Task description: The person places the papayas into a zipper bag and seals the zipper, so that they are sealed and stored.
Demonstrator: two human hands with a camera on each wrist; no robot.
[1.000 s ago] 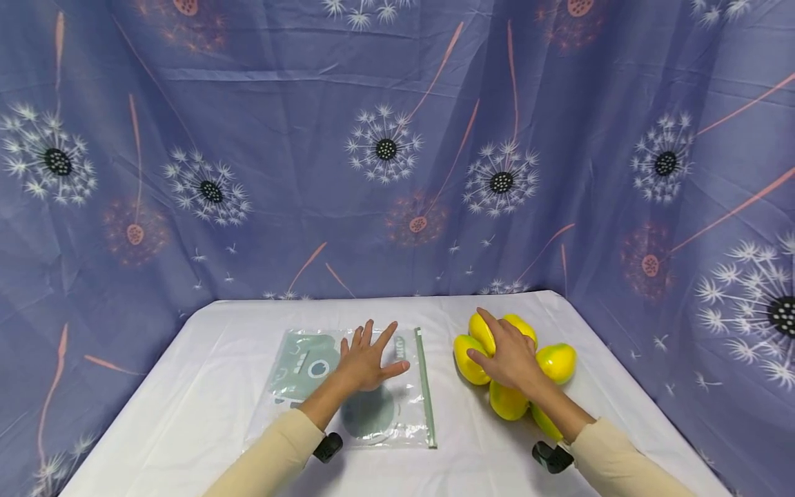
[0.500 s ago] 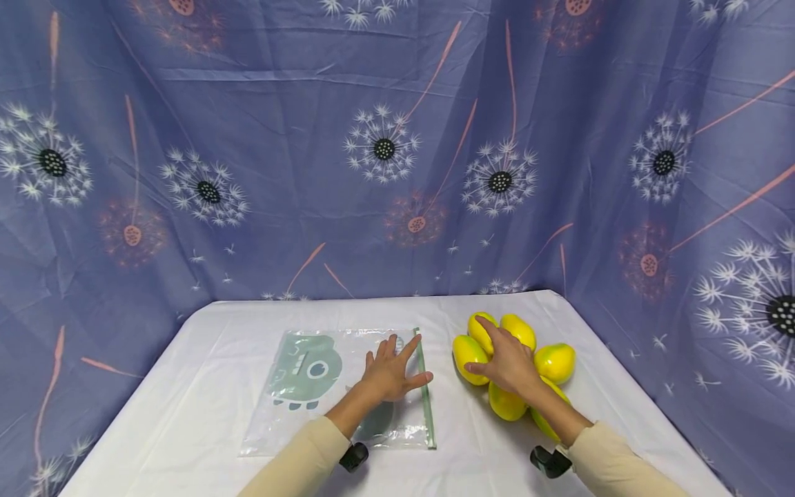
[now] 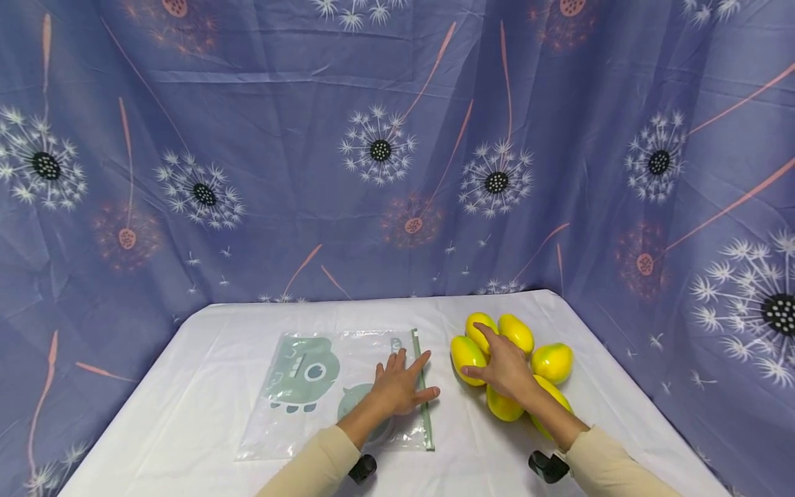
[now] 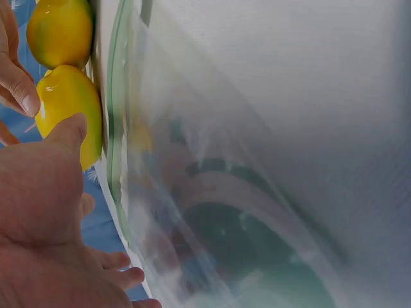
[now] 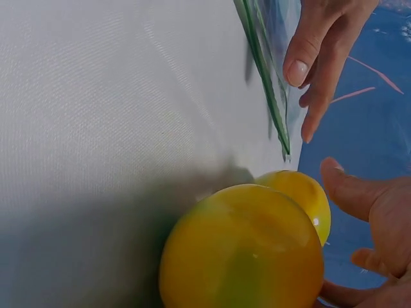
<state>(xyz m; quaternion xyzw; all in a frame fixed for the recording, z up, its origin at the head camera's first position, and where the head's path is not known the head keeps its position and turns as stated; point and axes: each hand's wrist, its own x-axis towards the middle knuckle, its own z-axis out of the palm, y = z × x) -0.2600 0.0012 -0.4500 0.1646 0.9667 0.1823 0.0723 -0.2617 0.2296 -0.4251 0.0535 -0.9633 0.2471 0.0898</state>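
Note:
A clear plastic zip bag (image 3: pixel 329 386) printed with green cartoon monsters lies flat on the white table. Over its right part is my left hand (image 3: pixel 396 388), fingers spread, thumb reaching just past the green zip edge (image 3: pixel 428 431). To the right sits a cluster of several yellow mangoes (image 3: pixel 467 360) with greenish patches. My right hand (image 3: pixel 506 366) hovers over the middle of that cluster with fingers extended, partly covering some fruit. In the right wrist view, its thumb is close beside a mango (image 5: pixel 298 199), and a larger mango (image 5: pixel 241 250) fills the foreground.
The white-covered table (image 3: pixel 205 386) has its far edge against a blue curtain (image 3: pixel 298 172) patterned with dandelions. One mango (image 3: pixel 553 364) lies at the cluster's right side. Black wrist cameras (image 3: pixel 549 467) hang below both sleeves.
My left hand has moved to the right and toward the near edge, over the bag toward its zip side. The right hand stays over the mangoes, nearly still.

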